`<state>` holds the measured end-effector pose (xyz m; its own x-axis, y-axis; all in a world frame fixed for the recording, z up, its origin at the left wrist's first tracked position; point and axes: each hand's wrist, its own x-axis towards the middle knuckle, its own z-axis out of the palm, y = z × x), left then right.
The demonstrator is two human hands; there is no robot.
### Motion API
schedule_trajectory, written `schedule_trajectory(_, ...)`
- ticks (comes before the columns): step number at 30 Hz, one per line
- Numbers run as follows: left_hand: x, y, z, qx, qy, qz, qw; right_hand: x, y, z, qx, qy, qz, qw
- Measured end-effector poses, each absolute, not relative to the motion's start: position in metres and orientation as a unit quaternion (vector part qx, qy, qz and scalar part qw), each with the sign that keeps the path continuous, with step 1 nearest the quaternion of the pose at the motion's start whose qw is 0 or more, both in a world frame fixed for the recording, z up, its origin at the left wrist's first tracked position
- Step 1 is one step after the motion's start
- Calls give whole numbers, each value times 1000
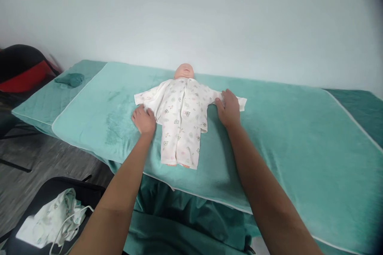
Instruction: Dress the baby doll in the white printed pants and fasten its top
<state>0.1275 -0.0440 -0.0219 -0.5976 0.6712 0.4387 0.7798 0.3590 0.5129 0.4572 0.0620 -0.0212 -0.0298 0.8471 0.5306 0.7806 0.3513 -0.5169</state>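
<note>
A baby doll point(184, 71) lies on its back on a green bed cover, its head toward the wall. It wears a white long-sleeved baby shirt point(187, 97) with small printed figures and matching trousers point(181, 145). Both sleeves stretch out sideways, and the feet barely show below the trouser legs. My left hand point(144, 119) rests at the lower edge of the left-side sleeve, thumb and fingers apart. Across the right-side sleeve lies my right hand point(229, 109), its fingers and thumb closed around the cloth. Whether the doll's arm is inside that grip is hidden.
The green bed cover point(284, 135) runs along a white wall point(224, 24). A small dark green cushion point(70, 80) lies at the bed's left end. Front left, a black chair point(54, 186) bears bundled white printed cloth point(50, 217) and a pale cord. Another black-and-red chair point(28, 75) stands further back.
</note>
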Motion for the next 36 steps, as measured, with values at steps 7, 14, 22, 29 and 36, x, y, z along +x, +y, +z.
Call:
schedule_trajectory(7, 127, -43, -21, -467, -820, -324, 71, 348, 84, 40, -477, -688, 217, 502)
schedule_trajectory(14, 125, -47, -23, -452, -774, -444, 8, 321, 79, 42, -444, -756, 223, 428)
schedule_trajectory(22, 144, -50, 0, -390, -606, -681, -130, 328, 84, 40, -443, -755, 247, 415)
schedule_trajectory(29, 179, -80, 43, -772, -395, -496, -30, 329, 83, 41, -438, -759, 239, 418)
schedule_trajectory(36, 166, -63, 35, -561, -604, -548, -145, 327, 82, 43, -430, -745, 250, 445)
